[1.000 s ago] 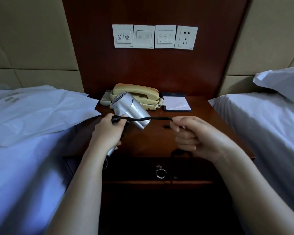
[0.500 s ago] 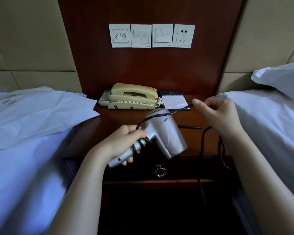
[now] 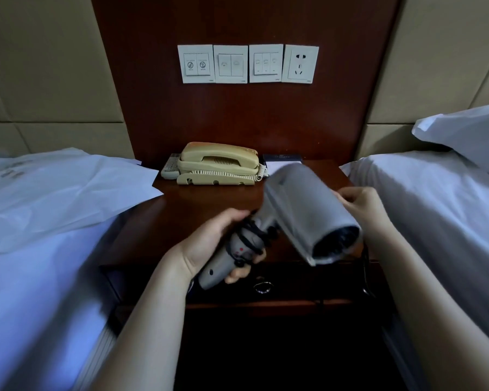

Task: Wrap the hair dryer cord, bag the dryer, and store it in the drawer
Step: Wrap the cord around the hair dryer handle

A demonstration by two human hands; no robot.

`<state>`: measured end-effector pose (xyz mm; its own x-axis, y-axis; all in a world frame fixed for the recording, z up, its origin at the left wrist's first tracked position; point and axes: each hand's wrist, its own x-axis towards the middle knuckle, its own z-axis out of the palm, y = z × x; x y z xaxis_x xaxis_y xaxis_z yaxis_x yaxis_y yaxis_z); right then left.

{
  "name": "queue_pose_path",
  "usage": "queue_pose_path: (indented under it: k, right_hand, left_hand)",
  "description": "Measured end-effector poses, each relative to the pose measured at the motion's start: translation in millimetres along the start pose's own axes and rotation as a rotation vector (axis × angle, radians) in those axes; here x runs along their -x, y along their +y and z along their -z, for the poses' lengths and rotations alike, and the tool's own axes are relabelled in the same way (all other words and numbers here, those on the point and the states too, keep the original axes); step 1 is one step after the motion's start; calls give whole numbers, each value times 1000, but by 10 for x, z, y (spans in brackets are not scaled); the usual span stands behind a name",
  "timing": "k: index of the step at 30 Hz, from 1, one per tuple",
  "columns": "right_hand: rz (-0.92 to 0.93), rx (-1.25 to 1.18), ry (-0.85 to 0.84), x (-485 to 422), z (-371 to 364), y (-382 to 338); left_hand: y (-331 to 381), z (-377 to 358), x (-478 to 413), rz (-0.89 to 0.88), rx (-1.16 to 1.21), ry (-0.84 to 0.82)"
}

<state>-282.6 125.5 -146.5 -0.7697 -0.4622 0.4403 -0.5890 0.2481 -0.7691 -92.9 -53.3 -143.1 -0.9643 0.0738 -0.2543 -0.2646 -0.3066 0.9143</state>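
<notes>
A silver hair dryer (image 3: 302, 204) hovers over the dark wooden nightstand (image 3: 198, 210), its barrel blurred and its nozzle pointing toward me. My left hand (image 3: 212, 244) grips the handle, where several turns of the black cord (image 3: 251, 235) lie coiled. My right hand (image 3: 359, 204) sits behind the barrel at the right with fingers pinched together; the loose cord (image 3: 366, 266) hangs down below that wrist. What the fingers pinch is hidden by the barrel. The drawer (image 3: 294, 286) under the nightstand top is shut, with a ring pull (image 3: 262, 287). A white bag (image 3: 60, 190) lies flat on the left bed.
A beige telephone (image 3: 218, 165), a remote control (image 3: 170, 167) and a notepad (image 3: 280, 162) stand at the back of the nightstand. Switches and a wall socket (image 3: 300, 64) are on the panel above. White beds flank both sides, a pillow (image 3: 469, 134) at the right.
The dryer has swung rightward and turned so its nozzle faces me. More cord turns lie on the handle. My right hand dropped from beside the notepad to behind the barrel.
</notes>
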Motion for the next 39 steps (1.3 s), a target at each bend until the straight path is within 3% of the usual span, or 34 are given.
queue_pose_path:
  k: [5,11,15,18,22,29,35,39]
  right_hand:
    - [45,126,-310,72,27,-114]
    - [-11,233,-741,235,43,-434]
    - [39,349,-920,339,-6,-695]
    - [160,462,-888,422,-58,-886]
    - [257,555,-710,550,-60,-1156]
    - [416,683,-450,696,-131,-1381]
    - [558,659,-430,716,-236,-1437]
    - [501,511,-486,664,-230,-1374]
  left_hand:
    - [9,242,-35,-215,186,45]
    - [22,407,-70,-179,257,283]
    - [15,353,-89,-276,277,412]
    - [22,284,-51,-320,122,530]
    - [13,198,-3,-263,-326,656]
    - [-70,120,-88,-173,-659,749]
    - [-84,-86,-77,-190,-785,785]
    - [-97,-152,-101,-190,-888,766]
